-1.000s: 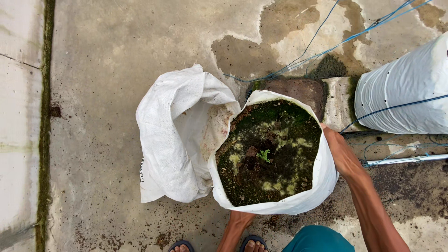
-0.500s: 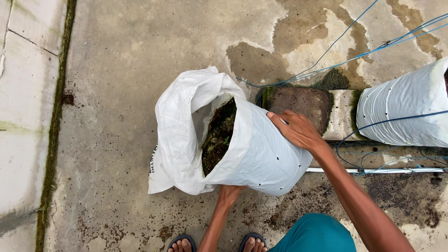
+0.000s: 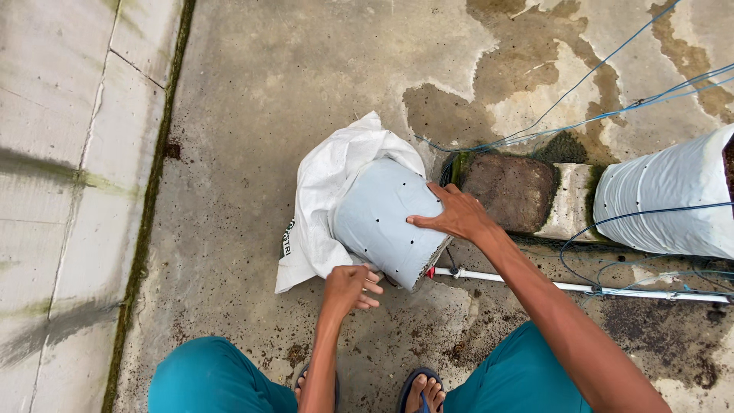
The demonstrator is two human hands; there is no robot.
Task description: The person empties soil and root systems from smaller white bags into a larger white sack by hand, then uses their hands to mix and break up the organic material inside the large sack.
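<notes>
Grow bag tipped into sack, both hands engaged.
My right hand (image 3: pixel 453 216) lies flat, fingers released, on the white grow bag (image 3: pixel 382 222), mouth inside the white sack (image 3: pixel 329 191) on the concrete floor (image 3: pixel 267 92); left hand (image 3: pixel 350 284) fingers curl, grasping its lower edge.

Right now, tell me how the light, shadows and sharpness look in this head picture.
Head view: soft, even daylight with no hard shadows; the right hand on the tipped white grow bag and the left hand at its lower edge are sharp, with no motion blur. Dark wet patches stain the concrete without glare. The wide lens makes the paving seams at left lean.
</notes>
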